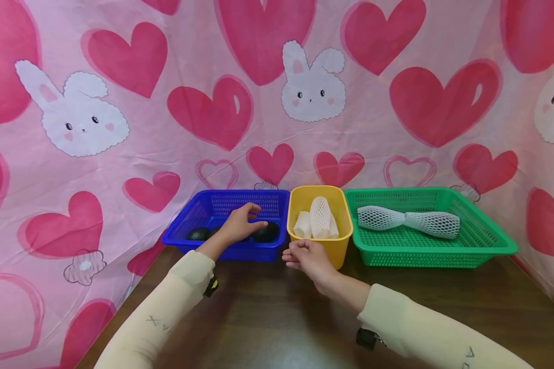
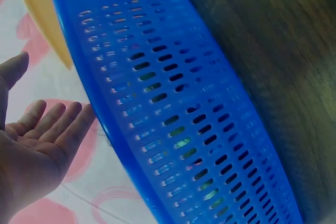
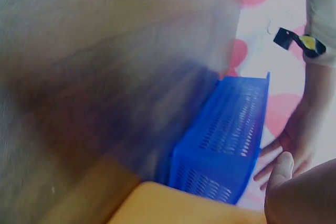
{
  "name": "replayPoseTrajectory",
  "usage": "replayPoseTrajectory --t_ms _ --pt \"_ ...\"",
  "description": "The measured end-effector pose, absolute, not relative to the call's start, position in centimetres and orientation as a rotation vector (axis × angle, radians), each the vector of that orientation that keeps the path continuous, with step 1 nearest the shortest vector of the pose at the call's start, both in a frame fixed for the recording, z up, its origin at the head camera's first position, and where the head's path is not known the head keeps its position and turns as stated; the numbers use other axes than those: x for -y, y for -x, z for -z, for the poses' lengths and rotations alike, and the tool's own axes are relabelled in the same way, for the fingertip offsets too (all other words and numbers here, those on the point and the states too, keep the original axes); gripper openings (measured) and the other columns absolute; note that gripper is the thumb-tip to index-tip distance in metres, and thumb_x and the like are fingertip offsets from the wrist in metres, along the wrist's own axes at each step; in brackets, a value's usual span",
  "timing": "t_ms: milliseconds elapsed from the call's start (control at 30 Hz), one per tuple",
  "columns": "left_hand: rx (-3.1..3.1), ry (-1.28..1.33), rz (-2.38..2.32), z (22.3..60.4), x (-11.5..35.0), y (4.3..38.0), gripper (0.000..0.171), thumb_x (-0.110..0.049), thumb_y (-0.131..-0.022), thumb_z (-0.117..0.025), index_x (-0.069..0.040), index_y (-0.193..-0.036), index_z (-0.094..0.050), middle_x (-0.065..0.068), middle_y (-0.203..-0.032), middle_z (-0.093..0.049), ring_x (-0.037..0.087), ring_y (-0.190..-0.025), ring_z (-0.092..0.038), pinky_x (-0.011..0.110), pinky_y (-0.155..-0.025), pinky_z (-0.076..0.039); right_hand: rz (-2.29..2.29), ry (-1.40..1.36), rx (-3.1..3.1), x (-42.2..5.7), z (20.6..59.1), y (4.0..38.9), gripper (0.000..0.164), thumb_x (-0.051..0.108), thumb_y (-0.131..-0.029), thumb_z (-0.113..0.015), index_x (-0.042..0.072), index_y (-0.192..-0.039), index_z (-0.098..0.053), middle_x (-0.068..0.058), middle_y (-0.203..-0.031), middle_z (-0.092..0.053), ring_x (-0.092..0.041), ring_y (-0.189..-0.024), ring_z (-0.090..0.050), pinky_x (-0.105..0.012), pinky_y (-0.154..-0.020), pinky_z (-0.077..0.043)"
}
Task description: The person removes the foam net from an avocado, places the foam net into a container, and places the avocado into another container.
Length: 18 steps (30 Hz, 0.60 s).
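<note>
My left hand hovers over the blue basket, fingers extended and thumb apart, holding nothing. Just beyond its thumb lies a dark round fruit; another dark fruit sits at the basket's left, and others are partly hidden by the hand and wrist. In the left wrist view the fingers reach over the basket rim. My right hand is at the front of the yellow bin, fingers loosely bent and holding nothing. White foam net sleeves stand in that bin.
On the right, a green basket holds two white foam nets, the left one and the right one, end to end. All three containers stand side by side on the brown table, before a pink heart-patterned cloth.
</note>
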<state>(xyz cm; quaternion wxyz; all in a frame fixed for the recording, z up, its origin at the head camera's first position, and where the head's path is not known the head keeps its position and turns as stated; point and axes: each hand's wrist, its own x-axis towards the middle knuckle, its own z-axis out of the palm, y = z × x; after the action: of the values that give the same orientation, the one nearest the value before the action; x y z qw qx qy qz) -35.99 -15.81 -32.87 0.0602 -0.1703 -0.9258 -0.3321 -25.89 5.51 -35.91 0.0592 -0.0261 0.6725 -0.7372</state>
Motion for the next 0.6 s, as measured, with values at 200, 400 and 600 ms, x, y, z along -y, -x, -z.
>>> replayPoseTrajectory --t_ms 200,400,600 --pt "2.739 0.522 1.099 31.9 15.7 34.6 0.047 -0.026 -0.088 -0.074 -0.002 -0.124 -0.056 0.017 -0.13 -0.058 0.03 -0.116 -0.058 0.045 -0.093 -0.048 2.19 0.097 -2.086 -7.5 33.8 25.8 0.025 0.014 -0.1 -0.054 -0.004 -0.116 -0.058 -0.016 -0.101 -0.068 -0.027 -0.093 -0.068 -0.037 -0.083 -0.054" --pt "2.667 0.549 1.18 31.3 15.5 33.3 0.043 -0.025 -0.088 -0.073 -0.003 -0.122 -0.057 0.016 -0.128 -0.059 0.029 -0.114 -0.06 0.044 -0.09 -0.051 2.153 0.13 -2.145 -9.5 31.9 25.9 0.027 0.017 -0.1 -0.056 -0.003 -0.119 -0.054 -0.019 -0.109 -0.067 -0.028 -0.098 -0.067 -0.035 -0.084 -0.053" --pt "2.643 0.593 1.231 31.2 14.5 32.2 0.041 -0.026 -0.088 -0.074 -0.006 -0.12 -0.059 0.01 -0.121 -0.063 0.025 -0.109 -0.063 0.042 -0.088 -0.052 2.124 0.157 -2.26 -12.2 30.4 26.0 0.033 0.02 -0.1 -0.055 -0.004 -0.123 -0.051 -0.019 -0.111 -0.066 -0.028 -0.1 -0.066 -0.036 -0.086 -0.052"
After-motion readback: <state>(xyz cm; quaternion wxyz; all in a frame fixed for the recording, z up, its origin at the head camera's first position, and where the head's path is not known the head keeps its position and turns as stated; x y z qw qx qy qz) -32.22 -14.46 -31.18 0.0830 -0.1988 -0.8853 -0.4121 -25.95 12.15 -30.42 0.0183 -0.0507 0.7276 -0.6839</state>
